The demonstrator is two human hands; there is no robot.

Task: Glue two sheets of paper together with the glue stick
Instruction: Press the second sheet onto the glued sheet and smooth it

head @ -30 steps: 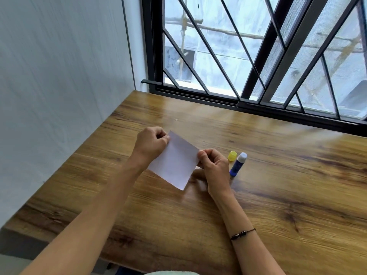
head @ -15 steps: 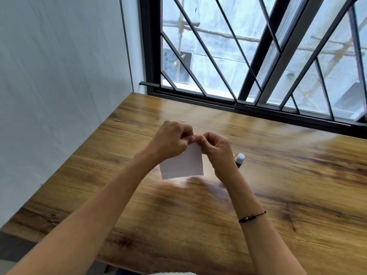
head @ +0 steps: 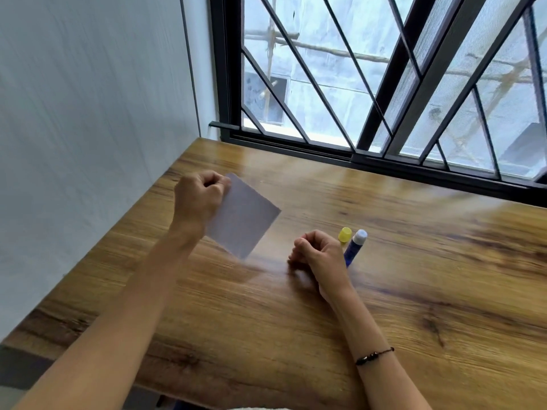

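From the head camera, a brown wooden worktop (head: 414,291) with dark wavy grain sits in a corner. A pale wall (head: 88,113) is on the left. A window with black slanted bars (head: 399,84) is at the back.

The left hand (head: 201,196) pinches a white paper (head: 245,220) by its top corner and holds it up off the worktop. The paper is a flat square and looks thin and smooth. It is too hard to tell if it is one sheet or two.

The right hand (head: 319,253) is curled shut, holding nothing, and rests on the wood. Just beside it lies the blue glue stick (head: 355,247) with a white tip. Its yellow cap (head: 344,234) stands next to it. A thin dark bracelet (head: 374,355) is on the right wrist.
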